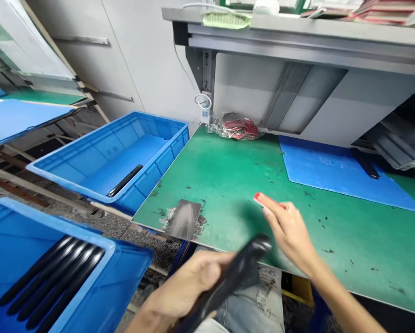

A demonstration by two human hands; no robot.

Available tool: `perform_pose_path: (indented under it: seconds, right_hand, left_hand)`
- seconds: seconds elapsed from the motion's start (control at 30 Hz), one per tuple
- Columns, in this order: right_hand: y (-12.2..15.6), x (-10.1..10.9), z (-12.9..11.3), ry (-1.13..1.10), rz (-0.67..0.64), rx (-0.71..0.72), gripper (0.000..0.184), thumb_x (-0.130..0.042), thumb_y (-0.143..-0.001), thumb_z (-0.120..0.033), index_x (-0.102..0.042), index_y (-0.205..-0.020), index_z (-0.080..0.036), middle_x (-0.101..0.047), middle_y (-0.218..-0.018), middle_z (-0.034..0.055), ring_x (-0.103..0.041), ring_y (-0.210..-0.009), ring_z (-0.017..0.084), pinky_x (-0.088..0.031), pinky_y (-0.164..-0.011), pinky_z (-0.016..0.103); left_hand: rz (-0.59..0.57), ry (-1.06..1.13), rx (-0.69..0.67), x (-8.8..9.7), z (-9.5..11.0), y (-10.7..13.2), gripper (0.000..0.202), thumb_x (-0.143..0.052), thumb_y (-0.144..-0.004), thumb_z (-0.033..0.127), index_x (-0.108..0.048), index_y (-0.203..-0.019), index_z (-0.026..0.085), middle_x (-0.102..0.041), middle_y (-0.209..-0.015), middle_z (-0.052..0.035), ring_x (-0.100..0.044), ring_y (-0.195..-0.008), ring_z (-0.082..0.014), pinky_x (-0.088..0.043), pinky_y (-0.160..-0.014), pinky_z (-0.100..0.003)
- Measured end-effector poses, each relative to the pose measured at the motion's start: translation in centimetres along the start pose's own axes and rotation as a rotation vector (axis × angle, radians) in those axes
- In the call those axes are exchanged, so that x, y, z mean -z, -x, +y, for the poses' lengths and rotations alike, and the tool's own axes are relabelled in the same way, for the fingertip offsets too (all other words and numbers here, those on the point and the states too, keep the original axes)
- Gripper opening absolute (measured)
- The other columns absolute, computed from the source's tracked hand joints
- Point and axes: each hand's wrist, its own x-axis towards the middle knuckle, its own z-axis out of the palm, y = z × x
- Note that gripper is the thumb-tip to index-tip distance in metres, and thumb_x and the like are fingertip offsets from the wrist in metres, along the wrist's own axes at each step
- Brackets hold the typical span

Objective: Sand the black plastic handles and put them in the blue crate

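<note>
My left hand [190, 286] is closed round a long black curved part [228, 282], held slanted above my lap at the front edge of the green bench mat [228, 180]. My right hand [289, 229] hovers over the mat just right of the part's upper end, pinching a small red object [259, 199] at the fingertips. Both hands are a little blurred by motion. A grey worn patch [184, 219] marks the mat's near left corner.
A blue crate [100, 157] left of the bench holds one black part [125, 180]. A nearer blue crate [37, 268] holds several black parts. A blue sheet [332, 169] lies at the mat's back right, a plastic bag of red pieces [237, 126] at the back.
</note>
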Motion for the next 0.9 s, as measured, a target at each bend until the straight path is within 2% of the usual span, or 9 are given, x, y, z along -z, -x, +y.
perform_pose_path:
  seconds: [0.07,0.2,0.33,0.4,0.47,0.57,0.67,0.8,0.9]
  right_hand:
    - [1.8,0.0,-1.2,-0.427,-0.014,-0.240,0.044,-0.043,-0.101,-0.056,-0.069,-0.124,-0.028,-0.072,-0.109,0.0086,-0.060,-0.085,0.023,-0.050,-0.082,0.041]
    - [6.7,-1.2,-5.4,-1.317,-0.024,-0.548,0.075,-0.065,-0.078,-0.077,-0.060,-0.132,-0.025,-0.069,-0.095,0.0073,-0.062,-0.076,0.021,-0.053,-0.071,0.034]
    - [9.6,-3.1,-8.9,-1.256,0.164,-0.572,0.068,-0.085,-0.071,-0.050,-0.060,-0.131,-0.028,-0.069,-0.101,0.0056,-0.066,-0.089,0.023,-0.056,-0.079,0.032]
    - [9.9,-4.3,-10.0,-1.170,0.300,-0.513,0.058,-0.082,-0.077,-0.044,-0.062,-0.128,-0.026,-0.069,-0.101,0.0066,-0.067,-0.089,0.023,-0.057,-0.082,0.033]
    - [9.9,-5.7,-10.8,-1.125,0.443,-0.498,0.056,-0.079,-0.081,-0.040,-0.059,-0.131,-0.026,-0.069,-0.110,0.0079,-0.067,-0.092,0.023,-0.058,-0.086,0.036]
    - [10.1,-7.3,-11.4,-0.996,0.535,-0.525,0.056,-0.073,-0.088,-0.035,-0.052,-0.139,-0.029,-0.065,-0.127,0.0086,-0.067,-0.102,0.024,-0.058,-0.089,0.038]
    - [10.3,-7.3,-10.5,-0.746,0.437,-0.295,0.049,-0.065,-0.094,-0.045,-0.056,-0.139,-0.027,-0.063,-0.129,0.0107,-0.065,-0.109,0.028,-0.056,-0.090,0.040]
    - [9.8,-4.6,-6.6,-0.339,0.420,0.175,0.055,-0.059,-0.095,-0.057,-0.056,-0.143,-0.029,-0.051,-0.145,0.0102,-0.056,-0.122,0.031,-0.050,-0.097,0.044]
    - [9.1,-3.0,-4.3,-0.277,0.148,0.305,0.052,-0.068,-0.089,-0.059,-0.060,-0.136,-0.041,-0.058,-0.142,0.0026,-0.063,-0.109,0.027,-0.051,-0.086,0.037]
  left_hand:
    - [0.065,-0.347,-0.156,0.7,1.1,1.0,0.081,-0.068,-0.075,0.075,-0.062,-0.135,0.020,-0.053,-0.073,0.0013,-0.044,-0.056,-0.0086,-0.036,-0.054,-0.021]
    - [0.195,-1.414,-0.481,0.8,2.7,-0.1,0.032,-0.057,-0.097,0.022,-0.064,-0.128,0.025,-0.064,-0.093,-0.0046,-0.056,-0.085,-0.0189,-0.040,-0.086,-0.035]
    - [0.494,-1.834,-1.008,0.0,2.1,-3.4,0.030,-0.050,-0.096,0.007,-0.069,-0.111,0.026,-0.060,-0.090,-0.0035,-0.055,-0.092,-0.0204,-0.028,-0.105,-0.049]
    - [0.815,-1.623,-1.069,-0.5,1.1,-4.9,0.045,-0.056,-0.094,0.008,-0.059,-0.132,0.032,-0.056,-0.121,-0.0087,-0.050,-0.121,-0.0262,-0.025,-0.112,-0.054]
    - [0.996,-1.149,-0.955,-1.3,0.2,-6.0,0.065,-0.058,-0.096,0.016,-0.035,-0.153,0.037,-0.039,-0.145,-0.0129,-0.041,-0.135,-0.0292,-0.035,-0.109,-0.052]
    - [0.757,-0.233,-0.553,-2.6,-0.2,-6.9,0.063,-0.048,-0.102,0.041,-0.020,-0.158,0.035,-0.050,-0.137,-0.0139,-0.061,-0.109,-0.0230,-0.055,-0.084,-0.037]
    - [0.582,0.327,-0.319,-3.1,0.3,-7.1,0.054,-0.053,-0.098,0.053,-0.047,-0.140,0.020,-0.057,-0.085,-0.0023,-0.052,-0.060,-0.0093,-0.045,-0.052,-0.019]
    - [0.508,0.470,-0.309,-2.4,0.5,-6.8,0.048,-0.074,-0.086,0.048,-0.060,-0.117,0.014,-0.033,-0.060,0.0096,-0.028,-0.045,-0.0037,-0.024,-0.041,-0.014]
    - [0.390,0.478,-0.155,-2.0,0.1,-6.5,0.045,-0.076,-0.083,0.051,-0.062,-0.106,0.015,-0.035,-0.055,0.0099,-0.030,-0.041,-0.0042,-0.024,-0.040,-0.015]
